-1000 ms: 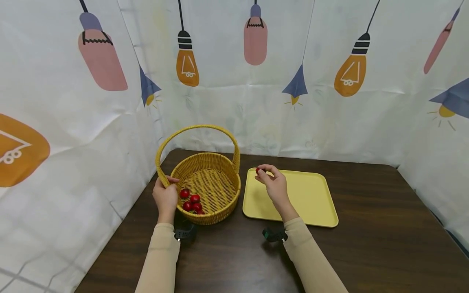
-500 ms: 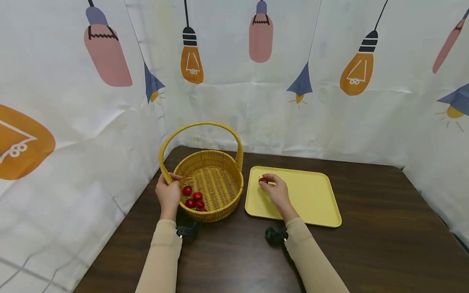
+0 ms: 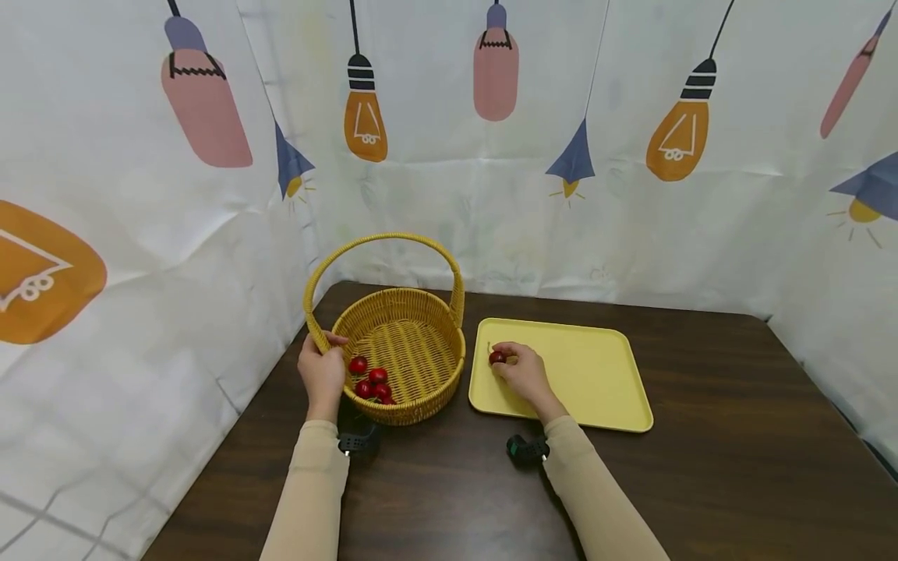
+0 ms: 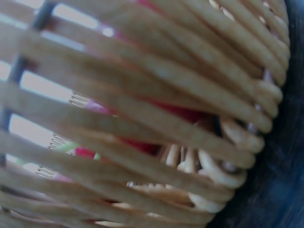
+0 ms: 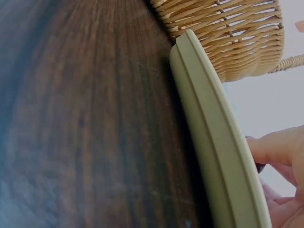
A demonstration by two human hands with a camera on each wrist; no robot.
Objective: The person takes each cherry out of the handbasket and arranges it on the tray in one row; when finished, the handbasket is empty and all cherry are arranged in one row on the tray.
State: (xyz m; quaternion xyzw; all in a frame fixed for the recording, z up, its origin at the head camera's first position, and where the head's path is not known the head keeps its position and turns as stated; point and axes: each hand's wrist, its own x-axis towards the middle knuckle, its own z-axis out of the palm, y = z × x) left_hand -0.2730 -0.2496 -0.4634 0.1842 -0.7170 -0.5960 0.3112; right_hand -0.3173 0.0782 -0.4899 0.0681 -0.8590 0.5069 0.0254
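Observation:
A round yellow wicker basket (image 3: 414, 405) with a tall arched handle stands on the table, several red cherries (image 3: 379, 375) lying in its near left part. My left hand (image 3: 323, 377) grips the handle's left base. To the right, my right hand (image 3: 525, 374) pinches a dark red cherry (image 3: 496, 358) by its sides, low over the left part of a yellow tray (image 3: 582, 382); a thin stem points up from it. Whether the cherry touches the tray I cannot tell. The left wrist view is filled by the basket's weave (image 4: 142, 95), with red showing through the gaps.
The dark wooden table (image 3: 737, 405) extends to the right of the tray and toward the front. A white curtain (image 3: 449, 202) printed with lamps hangs behind and along the left side. Basket and tray stand close together with a narrow gap.
My right hand has lowered toward the tray with the cherry, moving nearer. My left hand stays on the basket handle, and the basket has not visibly moved on the table.

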